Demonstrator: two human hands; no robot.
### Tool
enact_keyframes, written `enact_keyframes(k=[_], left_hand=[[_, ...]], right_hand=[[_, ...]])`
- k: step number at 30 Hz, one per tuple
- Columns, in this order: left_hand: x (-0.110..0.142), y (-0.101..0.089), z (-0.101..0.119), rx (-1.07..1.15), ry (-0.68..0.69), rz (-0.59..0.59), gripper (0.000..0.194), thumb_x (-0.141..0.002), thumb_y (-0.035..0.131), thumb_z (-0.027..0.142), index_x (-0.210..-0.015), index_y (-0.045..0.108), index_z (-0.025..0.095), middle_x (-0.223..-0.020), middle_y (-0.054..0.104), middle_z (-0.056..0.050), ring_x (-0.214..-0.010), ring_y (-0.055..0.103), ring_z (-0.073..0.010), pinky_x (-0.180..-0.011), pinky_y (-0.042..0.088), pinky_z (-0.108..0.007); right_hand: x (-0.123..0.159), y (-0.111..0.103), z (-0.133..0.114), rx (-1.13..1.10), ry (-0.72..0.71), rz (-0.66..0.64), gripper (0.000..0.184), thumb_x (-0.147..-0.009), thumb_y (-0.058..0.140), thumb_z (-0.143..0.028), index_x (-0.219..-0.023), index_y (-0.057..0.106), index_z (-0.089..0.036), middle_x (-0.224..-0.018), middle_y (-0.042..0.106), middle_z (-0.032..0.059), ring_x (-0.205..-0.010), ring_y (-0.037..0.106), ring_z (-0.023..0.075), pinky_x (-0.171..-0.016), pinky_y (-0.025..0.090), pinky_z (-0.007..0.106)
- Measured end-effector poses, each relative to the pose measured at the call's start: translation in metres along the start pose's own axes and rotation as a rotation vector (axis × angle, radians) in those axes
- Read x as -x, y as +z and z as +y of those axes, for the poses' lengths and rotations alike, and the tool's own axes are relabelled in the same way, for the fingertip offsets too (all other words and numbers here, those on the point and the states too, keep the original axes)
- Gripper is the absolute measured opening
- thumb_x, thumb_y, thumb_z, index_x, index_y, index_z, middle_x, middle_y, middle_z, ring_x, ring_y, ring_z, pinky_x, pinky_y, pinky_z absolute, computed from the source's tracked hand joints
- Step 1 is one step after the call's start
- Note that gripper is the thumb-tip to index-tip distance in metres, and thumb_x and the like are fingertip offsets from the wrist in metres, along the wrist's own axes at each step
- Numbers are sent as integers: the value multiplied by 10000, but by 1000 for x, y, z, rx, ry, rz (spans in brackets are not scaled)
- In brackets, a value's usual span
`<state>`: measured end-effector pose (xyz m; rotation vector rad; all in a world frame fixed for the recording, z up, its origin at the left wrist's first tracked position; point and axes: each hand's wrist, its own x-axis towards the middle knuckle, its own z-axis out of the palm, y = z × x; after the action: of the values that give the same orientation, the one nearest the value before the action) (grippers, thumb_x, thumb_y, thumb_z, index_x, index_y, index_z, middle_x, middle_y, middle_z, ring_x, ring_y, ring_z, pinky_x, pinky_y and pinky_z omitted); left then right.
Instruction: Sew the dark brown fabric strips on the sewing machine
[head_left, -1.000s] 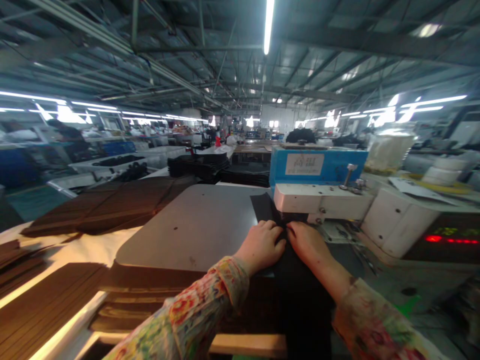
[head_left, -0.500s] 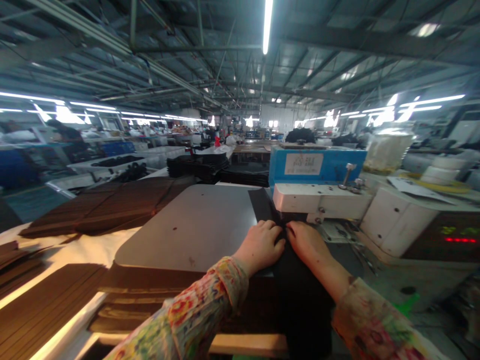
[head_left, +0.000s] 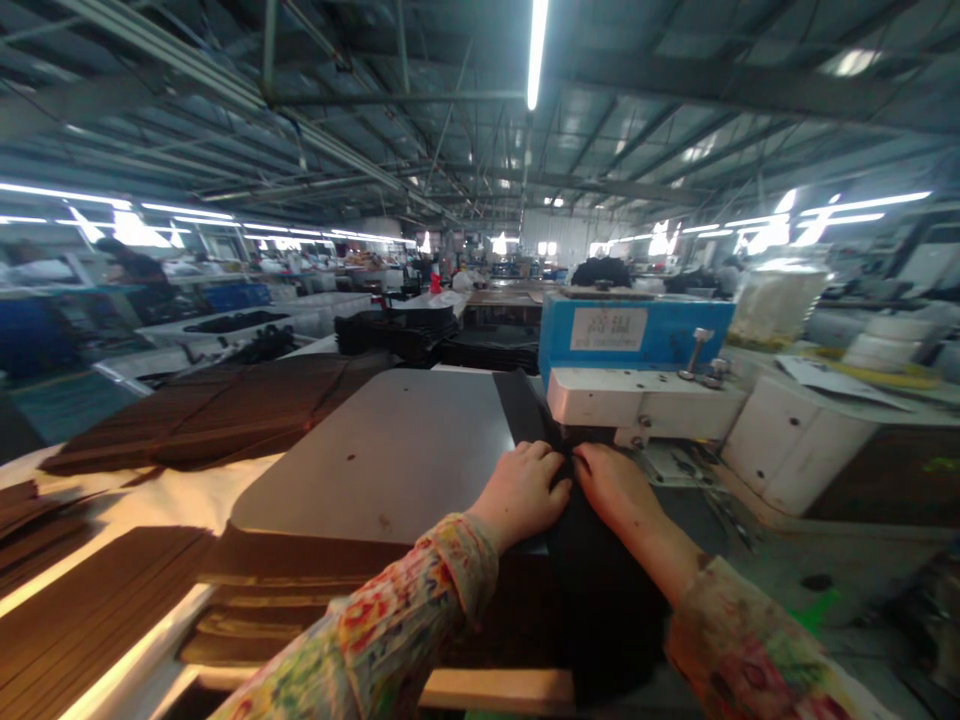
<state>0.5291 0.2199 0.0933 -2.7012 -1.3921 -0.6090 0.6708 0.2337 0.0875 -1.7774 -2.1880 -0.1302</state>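
A long piece of black fabric (head_left: 607, 600) runs over the right edge of a grey metal plate (head_left: 390, 450) and hangs down in front. My left hand (head_left: 525, 487) is closed on the fabric, its fingers curled at the plate's edge. Close beside it, my right hand (head_left: 611, 485) pinches the same fabric, fingertips pointing left. Just beyond both hands stands the white head of a sewing machine (head_left: 592, 397) with a blue cover (head_left: 667, 325). The fabric's edge between my fingertips is too dark to make out.
Stacked dark brown fabric pieces (head_left: 217, 405) lie at the left, with another stack (head_left: 97, 610) nearer. Black pieces (head_left: 397, 330) are piled behind the plate. A white control box (head_left: 817, 430) stands at the right, near a white thread cone (head_left: 889, 340).
The far end of the black fabric has shifted very slightly left. Red lights on the control box's display no longer show. Both hands stay nearly still.
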Motion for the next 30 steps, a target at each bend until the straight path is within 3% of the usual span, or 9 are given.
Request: enact_keyframes(k=[30], left_hand=[[-1,1,-1,-9,16,20,258,-820,439,309,-994,570,170,-984,562,-64,-925,497,-205,-825,425,-330]], right_hand=[[0,2,1,14,7,-2,250,-858,364,-190,-945,595,-147,-921,641,89,-842,591,181,-712,390,256]])
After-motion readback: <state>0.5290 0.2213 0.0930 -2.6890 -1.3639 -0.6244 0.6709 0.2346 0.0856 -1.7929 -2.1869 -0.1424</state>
